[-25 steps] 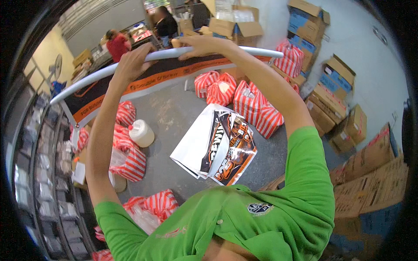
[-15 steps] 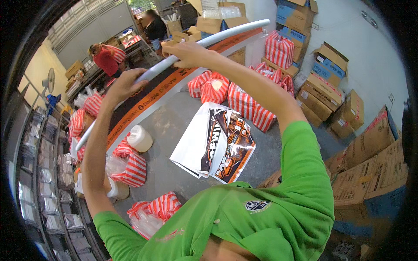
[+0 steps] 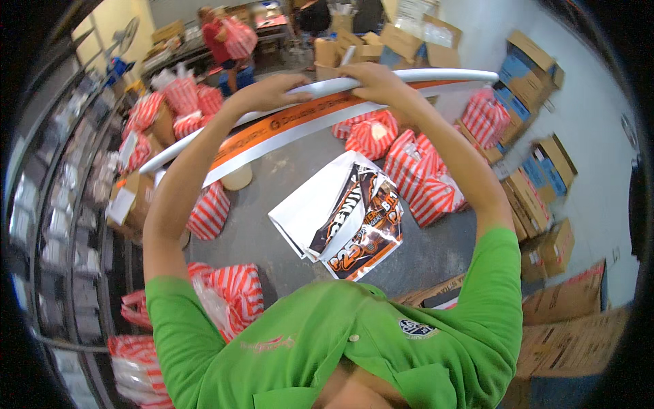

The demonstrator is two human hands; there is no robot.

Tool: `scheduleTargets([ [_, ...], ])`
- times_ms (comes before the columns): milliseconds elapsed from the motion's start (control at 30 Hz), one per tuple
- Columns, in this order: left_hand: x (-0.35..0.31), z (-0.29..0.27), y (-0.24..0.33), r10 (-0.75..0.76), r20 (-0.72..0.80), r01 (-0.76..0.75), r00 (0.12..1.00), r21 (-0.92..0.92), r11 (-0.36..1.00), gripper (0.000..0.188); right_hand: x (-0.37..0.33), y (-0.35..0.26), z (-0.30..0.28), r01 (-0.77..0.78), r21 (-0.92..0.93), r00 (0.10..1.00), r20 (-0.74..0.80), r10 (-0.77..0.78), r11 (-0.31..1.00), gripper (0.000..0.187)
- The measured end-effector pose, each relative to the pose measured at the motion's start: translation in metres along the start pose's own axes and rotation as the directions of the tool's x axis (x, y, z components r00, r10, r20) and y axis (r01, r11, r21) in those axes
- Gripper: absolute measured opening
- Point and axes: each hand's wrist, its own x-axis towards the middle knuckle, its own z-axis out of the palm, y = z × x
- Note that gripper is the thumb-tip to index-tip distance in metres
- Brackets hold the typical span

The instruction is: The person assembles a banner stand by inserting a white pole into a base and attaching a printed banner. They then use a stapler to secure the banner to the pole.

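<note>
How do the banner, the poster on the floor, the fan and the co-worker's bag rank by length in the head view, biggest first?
1. Banner
2. Poster
3. Fan and bag: too alike to rank, both far off and blurry.

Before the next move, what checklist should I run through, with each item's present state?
1. Left hand on the white roll: ok.
2. Right hand on the roll, uncrossed with the left: ok.
3. Grip beneath the roll: cannot tell; the underside is hidden.
4. Orange-banded sheet clear of the striped bags: cannot tell from this angle.
5. Printed sheet on the floor spread open: not ok, folded over.
</note>
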Motion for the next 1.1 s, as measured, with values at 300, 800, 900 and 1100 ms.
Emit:
scheduleTargets([
  [300,-0.035,0.007,0.012,0.233,-0.394,0.023,0.889,0.547,0.837,0.041,0.033,-0.027,-0.003,0.022,0.196,0.979,0.193,-0.060,0.980,0.058],
  [800,-0.111,-0.024,0.010,0.068,-0.346,0.131,0.936,0.520,0.844,0.050,0.095,-0.078,0.033,-0.092,0.392,0.942,0.333,-0.048,0.915,0.049],
  [900,-0.128,-0.044,-0.005,-0.140,-0.063,0.153,0.988,0.331,0.931,0.050,0.098,-0.107,0.045,0.009,0.376,0.968,0.231,-0.103,0.927,0.043],
  [1100,-0.158,-0.054,-0.009,-0.163,-0.050,0.170,0.985,0.188,0.967,0.050,0.110,-0.126,0.061,0.179,0.273,0.982,0.006,-0.188,0.945,0.042],
])
